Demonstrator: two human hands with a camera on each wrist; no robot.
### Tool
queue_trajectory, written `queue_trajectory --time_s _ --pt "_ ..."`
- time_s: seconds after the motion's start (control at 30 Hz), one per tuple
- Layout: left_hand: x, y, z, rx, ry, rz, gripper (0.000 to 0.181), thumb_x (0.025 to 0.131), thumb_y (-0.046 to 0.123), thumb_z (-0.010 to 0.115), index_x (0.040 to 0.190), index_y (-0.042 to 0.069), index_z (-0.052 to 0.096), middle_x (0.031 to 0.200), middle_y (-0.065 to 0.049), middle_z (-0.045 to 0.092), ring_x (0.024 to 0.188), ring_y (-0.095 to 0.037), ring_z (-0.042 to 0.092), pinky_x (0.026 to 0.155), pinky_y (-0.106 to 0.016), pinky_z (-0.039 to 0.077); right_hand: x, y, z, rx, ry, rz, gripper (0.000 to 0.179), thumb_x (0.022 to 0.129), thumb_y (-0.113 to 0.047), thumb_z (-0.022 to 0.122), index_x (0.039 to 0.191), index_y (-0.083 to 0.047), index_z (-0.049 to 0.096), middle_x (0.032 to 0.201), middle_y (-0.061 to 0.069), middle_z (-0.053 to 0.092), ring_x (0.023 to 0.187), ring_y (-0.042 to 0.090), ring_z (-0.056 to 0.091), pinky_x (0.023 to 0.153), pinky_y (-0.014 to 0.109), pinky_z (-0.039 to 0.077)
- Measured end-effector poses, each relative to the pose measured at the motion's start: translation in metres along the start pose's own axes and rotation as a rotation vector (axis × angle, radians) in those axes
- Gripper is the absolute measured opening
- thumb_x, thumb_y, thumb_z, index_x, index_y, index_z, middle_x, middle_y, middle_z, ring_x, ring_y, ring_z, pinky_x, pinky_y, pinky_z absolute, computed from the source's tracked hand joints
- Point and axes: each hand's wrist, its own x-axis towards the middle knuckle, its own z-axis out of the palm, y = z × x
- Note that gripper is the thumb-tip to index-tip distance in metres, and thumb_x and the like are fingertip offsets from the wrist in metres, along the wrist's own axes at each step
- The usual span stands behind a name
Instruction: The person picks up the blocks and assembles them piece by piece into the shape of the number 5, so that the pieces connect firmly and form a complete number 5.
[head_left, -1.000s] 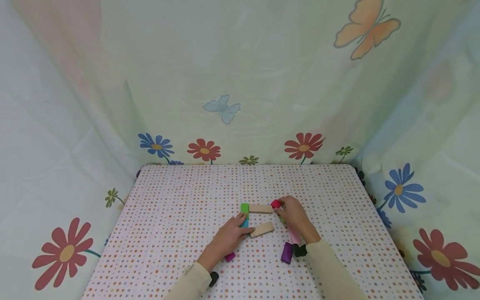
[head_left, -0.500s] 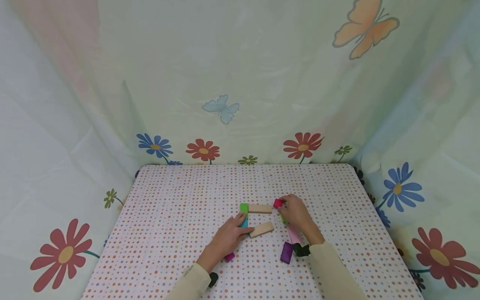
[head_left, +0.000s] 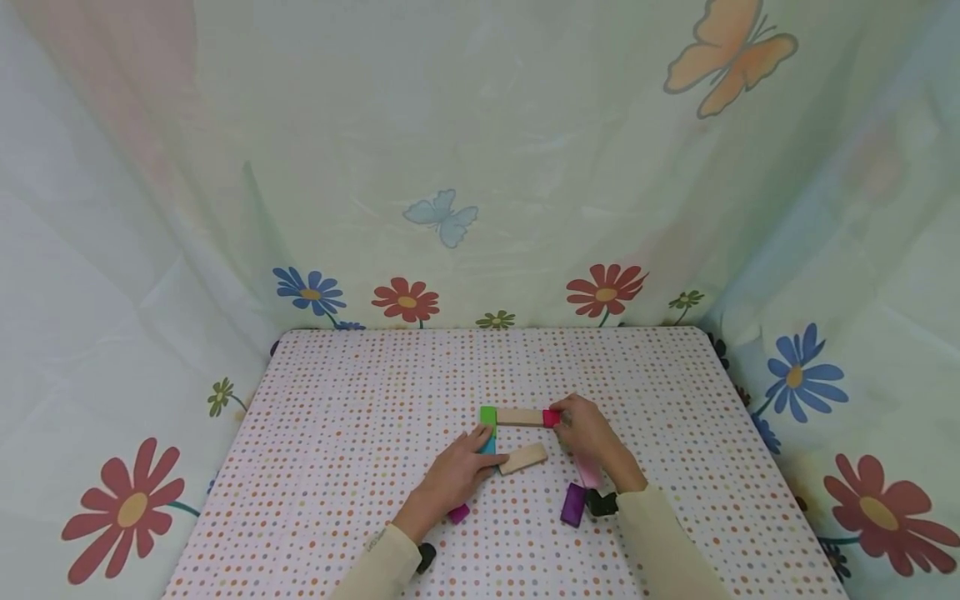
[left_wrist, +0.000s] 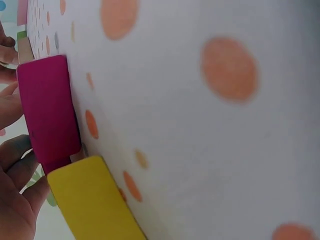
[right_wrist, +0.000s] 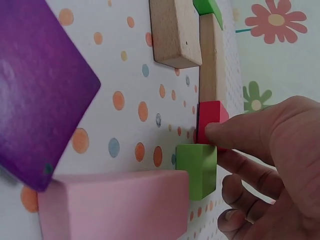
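Observation:
My right hand [head_left: 592, 432] pinches a small red block [right_wrist: 209, 114] between thumb and fingers, at the right end of a plain wooden block [head_left: 520, 417]. A green block [head_left: 488, 414] sits at that wooden block's other end. Relaxed, my left hand [head_left: 452, 473] lies by a blue block [head_left: 489, 447], fingertips along it and thumb at a second wooden block [head_left: 525, 458], which is set at a slant. In the right wrist view a light green block [right_wrist: 192, 170] stands just below the red one, followed by a pink block [right_wrist: 120, 205].
A purple block [head_left: 573, 505] lies near the right wrist's black camera [head_left: 602, 502]. Near the left wrist is a magenta block [head_left: 459, 514]; the left wrist view also shows a yellow block [left_wrist: 95, 200]. Behind the dotted table [head_left: 360, 392] hangs a flowered curtain [head_left: 525, 167].
My right hand shifted slightly right, then brought the red block back left and down, turning it straight against the wooden block's end. The left hand has stayed in place.

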Motion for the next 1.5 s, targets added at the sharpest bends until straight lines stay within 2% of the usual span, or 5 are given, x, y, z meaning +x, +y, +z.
queue_trajectory --time_s 0.4,0.63,1.2,1.5 --pt "0.0001 0.0003 0.0010 0.005 -0.015 -0.009 0.036 0.104 0.019 0.068 0.139 0.025 0.072 0.168 -0.020 0.041 0.158 -0.038 0.040 0.125 -0.051 0.040 -0.0002 0.0004 0.0018 -0.031 0.007 -0.016 0.039 0.090 -0.003 0.076 0.128 0.001 0.073 0.124 0.019 0.070 0.118 0.038 0.068 0.103 0.056 0.057" --pt "-0.0003 -0.0017 0.0036 0.004 0.021 0.025 0.035 0.102 0.017 0.070 0.136 0.023 0.074 0.165 -0.022 0.045 0.155 -0.040 0.044 0.123 -0.053 0.043 0.0001 -0.0026 0.0001 -0.039 0.004 -0.008 0.038 0.091 -0.003 0.076 0.129 0.000 0.073 0.125 0.020 0.069 0.115 0.036 0.068 0.101 0.055 0.057" --pt "-0.0004 -0.0021 0.0042 -0.014 -0.007 -0.009 0.036 0.104 0.021 0.067 0.139 0.026 0.072 0.169 -0.017 0.042 0.158 -0.035 0.039 0.125 -0.051 0.040 0.0003 -0.0001 0.0009 -0.031 0.008 -0.031 0.037 0.092 -0.002 0.075 0.129 0.000 0.073 0.125 0.020 0.068 0.117 0.037 0.067 0.102 0.056 0.057" --pt "-0.0012 -0.0025 0.0015 -0.018 -0.018 -0.025 0.036 0.105 0.023 0.066 0.140 0.028 0.071 0.170 -0.016 0.041 0.159 -0.034 0.038 0.126 -0.051 0.039 0.0002 0.0016 -0.0014 -0.017 -0.013 -0.010 0.054 0.094 -0.010 0.076 0.145 0.002 0.060 0.134 0.022 0.067 0.125 0.039 0.064 0.108 0.057 0.054"
